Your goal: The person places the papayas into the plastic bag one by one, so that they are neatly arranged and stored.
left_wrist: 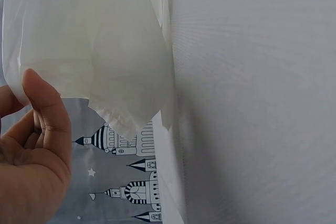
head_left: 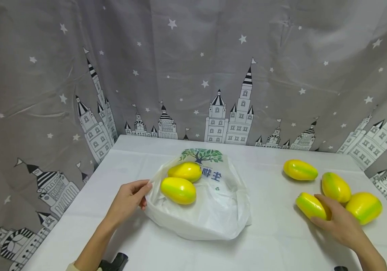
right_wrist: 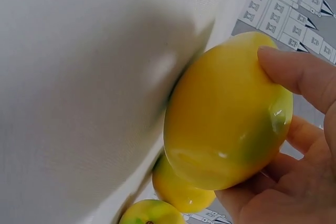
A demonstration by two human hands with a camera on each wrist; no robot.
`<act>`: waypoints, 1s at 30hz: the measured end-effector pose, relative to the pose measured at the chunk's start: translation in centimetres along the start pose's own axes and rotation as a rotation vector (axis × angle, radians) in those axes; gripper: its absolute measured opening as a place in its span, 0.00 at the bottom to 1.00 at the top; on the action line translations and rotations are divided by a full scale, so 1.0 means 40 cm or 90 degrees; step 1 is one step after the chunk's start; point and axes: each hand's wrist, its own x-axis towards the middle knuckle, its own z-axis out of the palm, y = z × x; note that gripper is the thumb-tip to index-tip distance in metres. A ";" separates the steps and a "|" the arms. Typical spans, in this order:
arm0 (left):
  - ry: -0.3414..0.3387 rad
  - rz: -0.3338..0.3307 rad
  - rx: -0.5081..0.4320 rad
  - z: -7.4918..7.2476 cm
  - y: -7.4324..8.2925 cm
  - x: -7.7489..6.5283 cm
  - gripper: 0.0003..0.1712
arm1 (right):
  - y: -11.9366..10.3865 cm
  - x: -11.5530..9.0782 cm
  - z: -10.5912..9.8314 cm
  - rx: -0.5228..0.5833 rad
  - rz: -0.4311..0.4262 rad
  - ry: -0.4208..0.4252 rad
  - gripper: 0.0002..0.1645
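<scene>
A white plastic bag (head_left: 203,224) with a printed tree lies in the middle of the table, its mouth spread wide. My left hand (head_left: 127,199) pinches the bag's left rim between thumb and fingers; the left wrist view shows the thin film (left_wrist: 89,40) hanging from that grip. Inside the bag, one yellow-green mango (head_left: 179,191) lies in front of another mango (head_left: 185,171). At the right, my right hand (head_left: 340,223) grips a mango (head_left: 310,206) from its right side. The right wrist view shows thumb and fingers around this mango (right_wrist: 226,114), close to the tabletop.
Near the right hand lie three more mangoes: one farther back (head_left: 300,170), one just behind the hand (head_left: 336,187) and one to its right (head_left: 364,207). A grey curtain (head_left: 180,67) with castles and stars stands behind the white table (head_left: 268,241).
</scene>
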 end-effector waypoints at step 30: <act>-0.001 -0.007 -0.006 0.000 0.000 0.004 0.22 | 0.002 -0.005 0.005 0.013 0.005 0.014 0.44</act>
